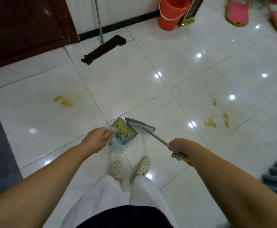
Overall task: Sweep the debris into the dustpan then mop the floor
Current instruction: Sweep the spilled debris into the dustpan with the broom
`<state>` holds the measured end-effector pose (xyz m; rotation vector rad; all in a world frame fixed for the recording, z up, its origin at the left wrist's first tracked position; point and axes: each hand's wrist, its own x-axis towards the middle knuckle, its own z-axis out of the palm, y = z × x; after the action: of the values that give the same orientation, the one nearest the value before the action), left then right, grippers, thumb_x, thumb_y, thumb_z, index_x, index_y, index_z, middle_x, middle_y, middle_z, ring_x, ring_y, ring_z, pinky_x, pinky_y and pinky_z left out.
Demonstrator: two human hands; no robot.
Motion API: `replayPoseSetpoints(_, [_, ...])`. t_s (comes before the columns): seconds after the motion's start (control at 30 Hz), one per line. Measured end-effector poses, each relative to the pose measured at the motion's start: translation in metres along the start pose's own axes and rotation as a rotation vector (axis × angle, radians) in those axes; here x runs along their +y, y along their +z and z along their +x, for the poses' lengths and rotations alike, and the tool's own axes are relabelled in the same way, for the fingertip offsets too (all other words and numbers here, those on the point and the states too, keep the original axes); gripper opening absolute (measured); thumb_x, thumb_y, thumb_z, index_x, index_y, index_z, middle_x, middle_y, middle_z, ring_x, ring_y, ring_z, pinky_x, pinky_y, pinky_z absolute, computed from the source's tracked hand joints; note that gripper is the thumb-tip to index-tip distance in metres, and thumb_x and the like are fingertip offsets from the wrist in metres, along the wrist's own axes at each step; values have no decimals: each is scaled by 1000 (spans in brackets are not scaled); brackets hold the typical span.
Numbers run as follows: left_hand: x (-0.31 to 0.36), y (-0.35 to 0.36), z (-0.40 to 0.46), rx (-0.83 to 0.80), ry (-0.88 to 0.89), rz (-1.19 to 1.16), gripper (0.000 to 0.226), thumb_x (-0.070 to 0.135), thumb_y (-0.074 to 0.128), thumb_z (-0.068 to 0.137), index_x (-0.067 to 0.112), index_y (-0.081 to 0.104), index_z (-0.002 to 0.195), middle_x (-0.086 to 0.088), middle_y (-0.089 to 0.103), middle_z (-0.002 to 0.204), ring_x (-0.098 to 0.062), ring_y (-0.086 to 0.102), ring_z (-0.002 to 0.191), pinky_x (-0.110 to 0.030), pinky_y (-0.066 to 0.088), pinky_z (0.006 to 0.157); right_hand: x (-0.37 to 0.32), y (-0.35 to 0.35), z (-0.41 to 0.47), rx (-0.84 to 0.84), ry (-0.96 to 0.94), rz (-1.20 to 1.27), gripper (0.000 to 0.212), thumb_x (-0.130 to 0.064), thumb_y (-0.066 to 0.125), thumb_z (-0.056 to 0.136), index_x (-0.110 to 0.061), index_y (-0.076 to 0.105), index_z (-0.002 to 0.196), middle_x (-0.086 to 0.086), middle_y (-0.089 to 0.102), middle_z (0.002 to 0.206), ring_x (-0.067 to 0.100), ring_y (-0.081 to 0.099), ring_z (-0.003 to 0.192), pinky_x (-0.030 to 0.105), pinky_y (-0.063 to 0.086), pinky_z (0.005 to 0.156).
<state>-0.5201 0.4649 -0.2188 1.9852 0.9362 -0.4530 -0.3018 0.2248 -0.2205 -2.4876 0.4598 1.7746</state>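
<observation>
L hand (pixel 100 138) grips the dustpan (pixel 123 137) handle, fingers curled round it; pan sits on the tiled floor (pixel 134 76) just ahead of the feet, w/ yellow debris (pixel 123 129) inside. R hand (pixel 178 149) is closed round the broom (pixel 140 126) handle; broom head is at the pan's far-right edge, touching the floor. Yellow smears (pixel 65 100) remain on tiles left and right of the pan. Mop (pixel 104 49) rests by the wall near the door; red bucket (pixel 171 13) near the far wall.

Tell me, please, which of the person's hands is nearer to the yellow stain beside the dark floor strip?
Left. The left hand holds the dustpan handle, below-right of that stain; the right hand, gripping the broom, is across the floor.
</observation>
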Motion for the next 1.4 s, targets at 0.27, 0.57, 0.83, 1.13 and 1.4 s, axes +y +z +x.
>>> replayPoseSetpoints(0.27, [-7, 1, 1, -1, 17, -5, 51, 61, 34, 91, 17, 51, 72, 0, 55, 54, -14, 46, 39, -20, 35, 37, 20, -29, -15, -3, -69, 131, 25, -13, 44, 97, 2, 47, 115, 16, 63, 88, 12, 41, 41, 16, 40, 38])
replayPoseSetpoints(0.57, [-5, 6, 7, 7, 9, 15, 55, 65, 31, 89, 17, 50, 71, 2, 54, 53, -14, 47, 42, -19, 34, 37, 18, 16, -14, -130, -28, 344, 24, -10, 42, 99, 2, 42, 120, 18, 57, 85, 10, 39, 31, 14, 39, 32])
replayPoseSetpoints(0.83, [-1, 4, 5, -2, 29, 23, 51, 59, 31, 93, 17, 51, 71, -2, 55, 58, -17, 50, 46, -20, 35, 38, 41, 18, -43, -261, -69, 180, 26, -17, 45, 96, 3, 52, 112, 5, 56, 46, 9, 39, 33, 17, 38, 35])
replayPoseSetpoints(1.13, [-11, -1, -10, -33, -4, -11, 51, 58, 34, 93, 13, 52, 75, -5, 56, 58, -17, 47, 43, -22, 39, 40, 35, -3, -47, -177, -131, 245, 22, -17, 44, 99, 1, 47, 112, 10, 57, 62, 9, 38, 31, 15, 37, 34])
replayPoseSetpoints(1.4, [-22, 2, -19, -4, -36, 30, 51, 60, 34, 92, 16, 51, 72, -2, 55, 57, -16, 46, 41, -21, 36, 39, 16, 25, -23, -170, -108, 231, 20, -9, 41, 98, 5, 43, 113, 18, 59, 85, 11, 39, 40, 18, 39, 38])
